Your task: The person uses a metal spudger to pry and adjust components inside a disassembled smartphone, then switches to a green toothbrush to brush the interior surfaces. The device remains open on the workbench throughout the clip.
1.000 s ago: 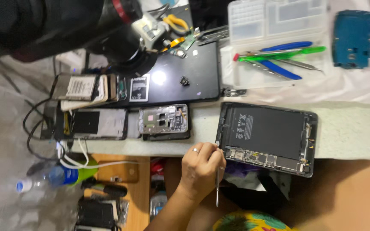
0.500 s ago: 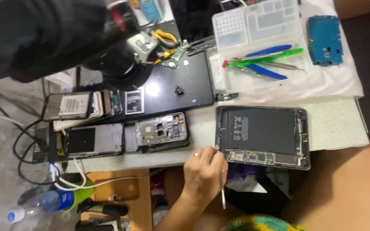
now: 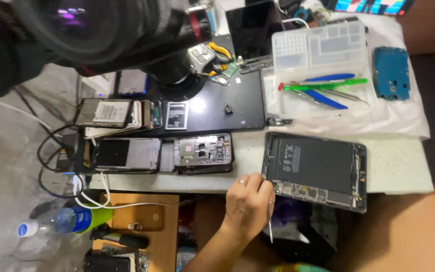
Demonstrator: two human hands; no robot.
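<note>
My left hand (image 3: 247, 201) rests at the table's near edge, its fingertips on the lower left corner of an opened tablet (image 3: 314, 169) that shows its black battery and circuit boards. The hand is shut on thin metal tweezers (image 3: 270, 221), which point back toward me. There is a ring on one finger. My right hand is out of view. Left of the hand lies an opened phone (image 3: 202, 151) with its inner parts bare.
More phones (image 3: 127, 153) and a stack of parts (image 3: 109, 115) lie at the left among cables. A black mat (image 3: 217, 108) carries small parts under a dark lamp or scope (image 3: 101, 30). Behind the tablet stand a clear parts tray (image 3: 323, 50), coloured tools (image 3: 323, 85) and a blue board (image 3: 391, 73). A bottle (image 3: 66, 221) lies below.
The view has swung, so everything sits further right and lower in frame. My hand stays at the tablet's corner with the tweezers; its fingers have closed in on the tablet's edge.
</note>
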